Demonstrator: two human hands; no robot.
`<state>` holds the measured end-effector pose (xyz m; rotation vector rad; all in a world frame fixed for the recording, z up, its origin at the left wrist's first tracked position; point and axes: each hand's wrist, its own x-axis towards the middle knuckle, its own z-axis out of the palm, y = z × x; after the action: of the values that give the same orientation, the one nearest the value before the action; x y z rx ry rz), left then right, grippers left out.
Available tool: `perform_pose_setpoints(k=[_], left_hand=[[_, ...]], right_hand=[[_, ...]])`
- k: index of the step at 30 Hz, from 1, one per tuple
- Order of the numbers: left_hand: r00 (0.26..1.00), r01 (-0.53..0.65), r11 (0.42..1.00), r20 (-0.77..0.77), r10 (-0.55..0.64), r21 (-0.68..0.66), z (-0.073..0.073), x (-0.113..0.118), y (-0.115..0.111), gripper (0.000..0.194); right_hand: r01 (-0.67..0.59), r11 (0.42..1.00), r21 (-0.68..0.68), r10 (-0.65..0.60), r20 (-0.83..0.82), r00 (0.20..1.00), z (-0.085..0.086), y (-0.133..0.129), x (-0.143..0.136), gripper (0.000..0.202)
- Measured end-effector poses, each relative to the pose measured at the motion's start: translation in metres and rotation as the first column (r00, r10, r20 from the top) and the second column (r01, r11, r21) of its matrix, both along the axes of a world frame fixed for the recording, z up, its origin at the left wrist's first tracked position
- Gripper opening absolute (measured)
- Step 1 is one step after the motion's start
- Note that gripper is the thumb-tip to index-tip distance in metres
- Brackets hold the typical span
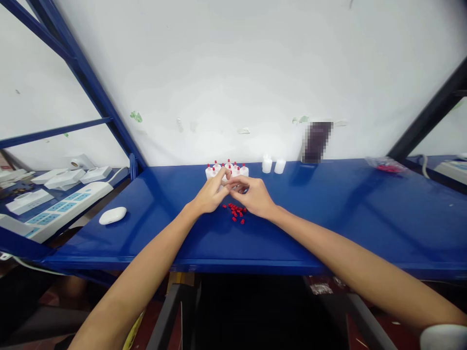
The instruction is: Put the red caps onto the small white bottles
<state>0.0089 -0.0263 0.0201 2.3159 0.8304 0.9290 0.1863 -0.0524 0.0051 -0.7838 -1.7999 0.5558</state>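
Note:
My left hand (212, 193) and my right hand (254, 195) meet fingertip to fingertip above the table. Both have curled, closed fingers. Whatever they hold is hidden; a bit of white shows between them. Just behind stand several small white bottles (243, 171) with red tips, partly covered by my hands. Below my right hand lies a loose pile of small red caps (234, 219). Farther right, near the wall, are a few white bottles (279, 166) without red tips.
The blue table (153, 243) meets a white wall. A white oval case (113, 215) lies left. Beyond the blue frame are a power strip (65, 209) and white boxes. At the back right are a pixelated dark object (316, 142) and a plastic bag (388, 166) with red contents.

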Motion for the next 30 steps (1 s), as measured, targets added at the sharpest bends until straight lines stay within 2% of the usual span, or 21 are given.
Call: perform_pose_setpoints(k=[3, 7, 10, 13, 15, 17, 20, 22, 24, 27, 30], left_hand=[[0.991, -0.028, 1.0, 0.13, 0.029, -0.004, -0.003, 0.0, 0.003, 0.018], [0.966, -0.108, 0.994, 0.234, 0.106, -0.002, -0.006, -0.001, 0.004, 0.02], [0.954, -0.139, 0.99, 0.27, 0.133, 0.003, -0.007, 0.002, 0.002, 0.022], [0.951, -0.094, 0.992, 0.289, 0.113, -0.079, -0.007, 0.006, 0.0, 0.031], [0.951, -0.075, 0.985, 0.287, 0.117, -0.153, -0.008, 0.007, 0.001, 0.038], [0.949, -0.111, 0.978, 0.275, 0.157, -0.174, -0.008, 0.007, 0.004, 0.039], [0.941, -0.236, 0.967, 0.228, 0.251, -0.095, -0.009, 0.002, 0.009, 0.033], [0.935, -0.291, 0.956, 0.206, 0.29, -0.027, -0.009, -0.001, 0.011, 0.032], [0.93, -0.312, 0.95, 0.202, 0.306, -0.003, -0.009, -0.003, 0.013, 0.043], [0.919, -0.321, 0.946, 0.227, 0.321, -0.039, -0.01, -0.004, 0.013, 0.058], [0.895, -0.341, 0.936, 0.275, 0.351, -0.085, -0.011, -0.004, 0.014, 0.058]], right_hand=[[-0.028, 1.0, 0.014, 0.028, 0.021, 0.999, 0.0, -0.003, 0.001, 0.024], [-0.129, 0.978, 0.166, 0.088, 0.234, 0.968, 0.001, -0.008, 0.003, 0.024], [-0.155, 0.956, 0.247, 0.053, 0.376, 0.925, 0.003, -0.01, 0.003, 0.032], [-0.11, 0.947, 0.301, -0.037, 0.443, 0.896, 0.005, -0.01, 0.002, 0.033], [-0.019, 0.944, 0.328, -0.121, 0.403, 0.907, 0.007, -0.008, 0.004, 0.035], [0.131, 0.932, 0.338, -0.246, 0.326, 0.913, 0.008, -0.004, 0.01, 0.038], [0.307, 0.895, 0.323, -0.409, 0.326, 0.852, 0.007, 0.007, 0.025, 0.04], [0.314, 0.902, 0.297, -0.418, 0.41, 0.811, 0.004, 0.013, 0.033, 0.041], [0.269, 0.927, 0.261, -0.369, 0.508, 0.778, 0.001, 0.017, 0.037, 0.04], [0.207, 0.949, 0.238, -0.312, 0.61, 0.729, -0.002, 0.017, 0.035, 0.039], [0.233, 0.936, 0.263, -0.347, 0.587, 0.731, 0.001, 0.016, 0.035, 0.042]])
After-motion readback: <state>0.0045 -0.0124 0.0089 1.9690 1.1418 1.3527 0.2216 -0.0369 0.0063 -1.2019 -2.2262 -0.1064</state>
